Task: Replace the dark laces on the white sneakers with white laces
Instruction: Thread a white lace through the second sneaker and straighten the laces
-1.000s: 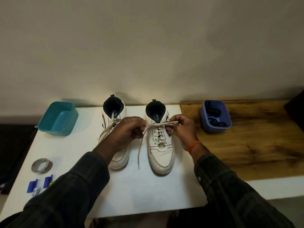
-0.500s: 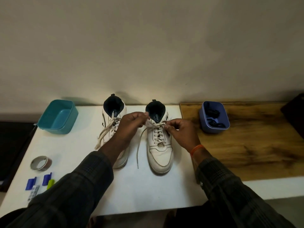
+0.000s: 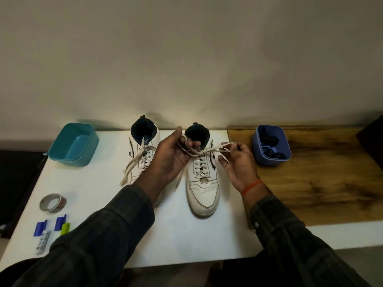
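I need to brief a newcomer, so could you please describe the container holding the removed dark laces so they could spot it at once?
Start at the brown wooden board lying at the right end of the white table. At the board's far left corner, near the wall, stands a blue-violet rounded plastic tub. Unlike the larger teal plastic tub at the table's left, it holds black laces.

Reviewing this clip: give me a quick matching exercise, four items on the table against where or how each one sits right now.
Items:
1. teal tub
2. blue tub
3. right sneaker
4. tape roll

States:
A. holds dark laces
B. its white lace held by both hands
C. lies near the table's left front edge
D. nothing visible inside, back left

Pairs: 1-D, 2-A, 3-B, 4-C
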